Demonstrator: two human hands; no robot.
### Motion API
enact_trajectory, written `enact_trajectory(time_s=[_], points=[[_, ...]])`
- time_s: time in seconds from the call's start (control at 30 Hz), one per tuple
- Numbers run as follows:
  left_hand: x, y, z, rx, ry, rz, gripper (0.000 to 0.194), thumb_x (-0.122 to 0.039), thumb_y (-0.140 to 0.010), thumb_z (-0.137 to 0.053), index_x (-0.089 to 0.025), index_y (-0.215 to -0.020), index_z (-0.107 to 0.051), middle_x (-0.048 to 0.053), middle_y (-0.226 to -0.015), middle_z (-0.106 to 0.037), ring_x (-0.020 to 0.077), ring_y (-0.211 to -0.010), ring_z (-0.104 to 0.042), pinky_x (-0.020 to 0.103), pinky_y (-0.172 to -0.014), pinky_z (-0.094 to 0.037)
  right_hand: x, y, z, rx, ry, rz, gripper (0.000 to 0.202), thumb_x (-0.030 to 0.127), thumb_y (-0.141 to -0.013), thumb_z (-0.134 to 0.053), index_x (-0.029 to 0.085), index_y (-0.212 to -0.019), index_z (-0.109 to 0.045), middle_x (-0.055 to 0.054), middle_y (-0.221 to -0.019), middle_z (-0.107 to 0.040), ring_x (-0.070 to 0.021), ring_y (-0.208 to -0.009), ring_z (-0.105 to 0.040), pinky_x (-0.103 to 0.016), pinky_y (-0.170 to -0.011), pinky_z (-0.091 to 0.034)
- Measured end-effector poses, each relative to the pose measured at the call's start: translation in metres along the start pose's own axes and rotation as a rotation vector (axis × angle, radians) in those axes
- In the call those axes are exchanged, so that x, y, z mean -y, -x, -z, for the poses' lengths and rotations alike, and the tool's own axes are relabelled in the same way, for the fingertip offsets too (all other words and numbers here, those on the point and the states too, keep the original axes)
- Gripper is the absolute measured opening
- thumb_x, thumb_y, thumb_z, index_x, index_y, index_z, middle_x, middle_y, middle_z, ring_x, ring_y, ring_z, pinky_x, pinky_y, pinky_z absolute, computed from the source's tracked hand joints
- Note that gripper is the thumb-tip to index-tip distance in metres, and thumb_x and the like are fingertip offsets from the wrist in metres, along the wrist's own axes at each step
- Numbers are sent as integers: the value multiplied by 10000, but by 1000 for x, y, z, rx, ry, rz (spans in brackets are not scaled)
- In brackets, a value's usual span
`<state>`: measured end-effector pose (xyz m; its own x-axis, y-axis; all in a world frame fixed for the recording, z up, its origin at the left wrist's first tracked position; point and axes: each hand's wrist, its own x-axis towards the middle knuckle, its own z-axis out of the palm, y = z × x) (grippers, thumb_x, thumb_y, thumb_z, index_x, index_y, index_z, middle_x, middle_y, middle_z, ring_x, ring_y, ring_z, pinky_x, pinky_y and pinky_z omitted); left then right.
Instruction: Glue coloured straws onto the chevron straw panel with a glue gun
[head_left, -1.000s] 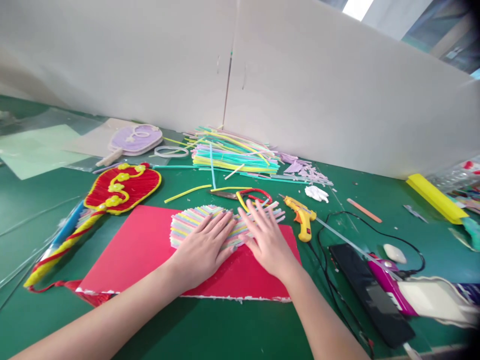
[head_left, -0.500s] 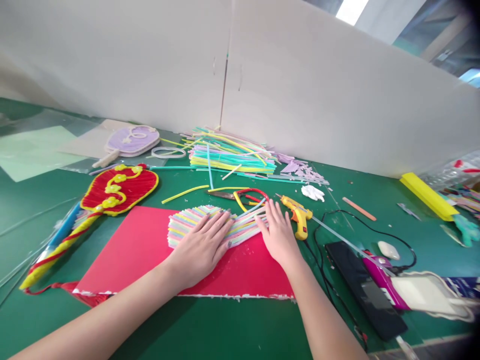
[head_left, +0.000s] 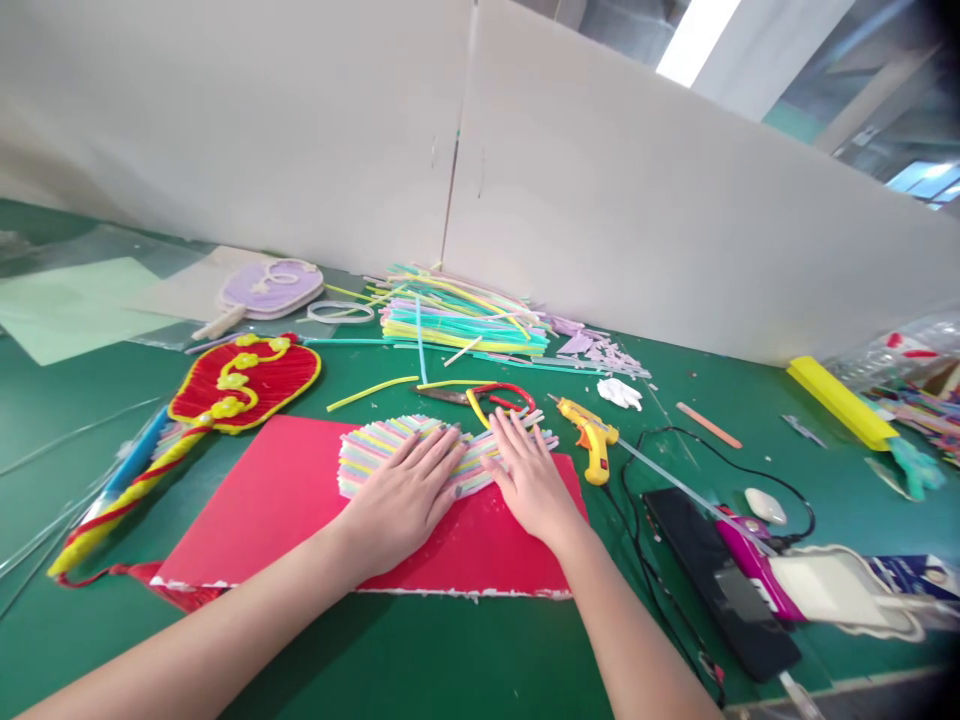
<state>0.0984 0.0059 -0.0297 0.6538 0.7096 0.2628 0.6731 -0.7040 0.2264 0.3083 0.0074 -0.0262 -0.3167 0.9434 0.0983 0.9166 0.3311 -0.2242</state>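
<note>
Pastel striped pipe cleaners (head_left: 369,450) lie side by side as a rounded panel on a red board (head_left: 255,490). My left hand (head_left: 409,485) rests flat on the middle of the panel, fingers stretched out and pointing up to the right. Across the loose right ends of the strips lies my right hand (head_left: 529,475), also flat with its fingers extended. The palms hide part of the strips. Just beyond the board are red-handled pliers or scissors (head_left: 442,395), with a yellow strip across the handles. To the right sits a yellow glue gun (head_left: 596,440).
A red and yellow fan (head_left: 244,385) lies at left, a lilac fan (head_left: 274,288) behind it. Bundled pipe cleaners (head_left: 465,325) lie by the white partition (head_left: 600,180). At right are a black phone (head_left: 705,570), a cable (head_left: 637,560) and a yellow strip-shaped piece (head_left: 840,400).
My right hand has slid left along the strips, closer to my left hand, uncovering their right ends. My left hand stays flat in the same place. The view has shifted slightly.
</note>
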Motion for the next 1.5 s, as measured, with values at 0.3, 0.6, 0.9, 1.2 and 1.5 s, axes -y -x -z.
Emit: enact_trajectory(time_s=[0.3, 0.6, 0.9, 1.2, 1.5], points=[[-4, -7, 18, -53, 320, 166, 450, -331, -981, -257, -171, -1315, -513, 95, -1382, -535, 217, -1289, -470, 398, -1083, -348, -28, -5, -17, -324, 9, -278, 656, 503, -977, -161, 81, -1465, -280, -178, -1514, -289, -270, -1423, -229, -502, -1131, -250], [59, -15, 40, -268, 316, 631, 375, -361, -906, -330, -193, -881, -664, 83, -988, -678, 227, -936, -612, 307, -821, -438, -30, -4, -20, -444, 1, -273, 594, 481, -979, -213, 91, -1358, -454, -189, -1470, -375, -307, -1386, -305, -511, -1086, -316], [91, -15, 37, -72, 478, 513, 139, -359, -644, -665, -256, -705, -735, 17, -860, -714, 250, -900, -614, 329, -809, -433, -34, -7, -25, -640, -31, -277, 527, 482, -971, -273, 119, -1216, -567, -199, -1365, -496, -294, -1309, -416, -511, -1053, -354], [91, -17, 36, -121, 984, 341, 350, -496, -629, -711, -179, -769, -658, 37, -745, -703, 189, -717, -647, 287, -663, -493, -24, 0, -4, -944, -126, -233, 421, 354, -985, -302, 141, -1323, -437, -184, -1359, -486, -231, -1294, -435, -449, -1057, -380], [83, -17, 49, -245, 1276, 397, 394, -488, -562, -806, -169, -720, -638, 7, -681, -661, 134, -631, -594, 231, -583, -452, -22, 5, 0, -1091, -233, -241, 426, 329, -983, -293, 144, -1352, -401, -189, -1346, -484, -236, -1276, -451, -449, -1036, -394]])
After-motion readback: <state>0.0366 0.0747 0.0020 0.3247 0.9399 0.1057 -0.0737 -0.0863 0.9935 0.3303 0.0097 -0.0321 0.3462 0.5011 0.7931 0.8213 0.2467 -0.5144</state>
